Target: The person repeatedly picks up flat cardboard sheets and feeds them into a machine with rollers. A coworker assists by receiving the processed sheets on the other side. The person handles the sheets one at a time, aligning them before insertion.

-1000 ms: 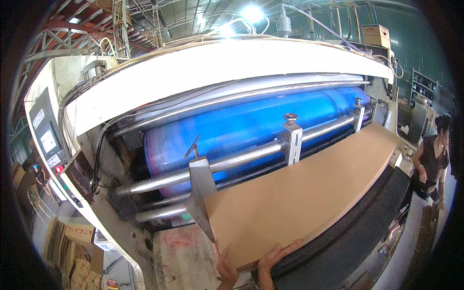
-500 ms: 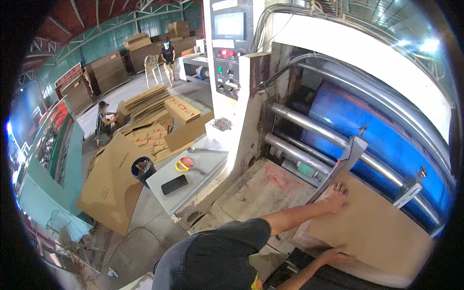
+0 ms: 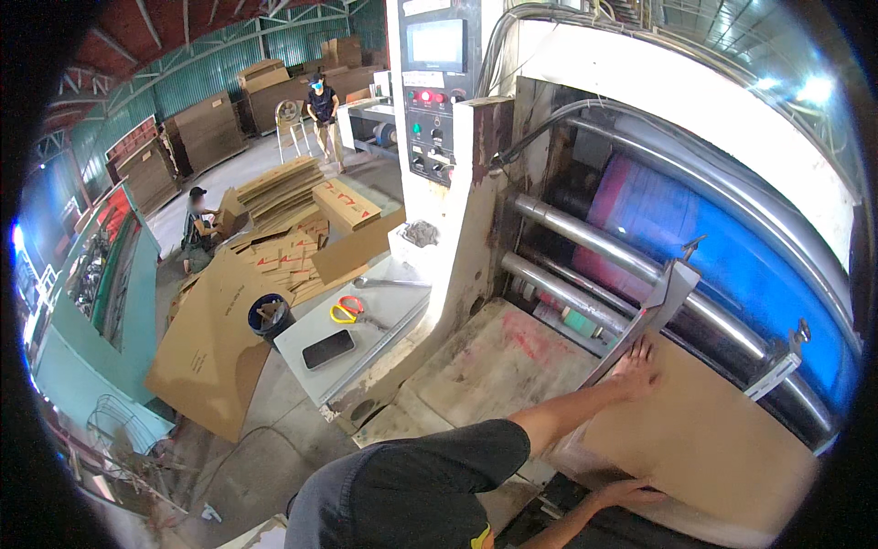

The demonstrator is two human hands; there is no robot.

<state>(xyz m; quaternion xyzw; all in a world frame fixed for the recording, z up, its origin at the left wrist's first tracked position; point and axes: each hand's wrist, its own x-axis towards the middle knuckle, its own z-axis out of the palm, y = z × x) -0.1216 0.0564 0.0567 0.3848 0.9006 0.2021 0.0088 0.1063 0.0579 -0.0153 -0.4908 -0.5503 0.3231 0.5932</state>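
Brown cardboard sheets [image 3: 722, 439] lie in a stack against the feed side of a large machine, and their near edge is blurred. My left hand [image 3: 636, 373] rests flat on the top sheet's left corner, fingers apart, beside an upright metal guide [image 3: 663, 297]. Lower down, my right hand [image 3: 631, 495] touches the near side of the stack with its fingers stretched out; part of them is hard to make out. Just beyond the sheets are steel rollers [image 3: 585, 236] and a big blue cylinder [image 3: 732, 242] with a pinkish band. A second metal guide [image 3: 773, 366] stands farther right.
A control panel [image 3: 430, 110] rises beyond the worn machine bed [image 3: 494, 357]. To the left, a small table [image 3: 370, 343] holds a phone [image 3: 327, 349], yellow-and-red scissors [image 3: 347, 309] and a wrench [image 3: 389, 283]. Nearby are a dark bucket [image 3: 270, 316], cardboard piles [image 3: 274, 201] and two people [image 3: 325, 114].
The blue cylinder has turned, bringing a pinkish band into view. My left hand has shifted slightly lower on the cardboard. In the background, the standing person has come a little nearer.
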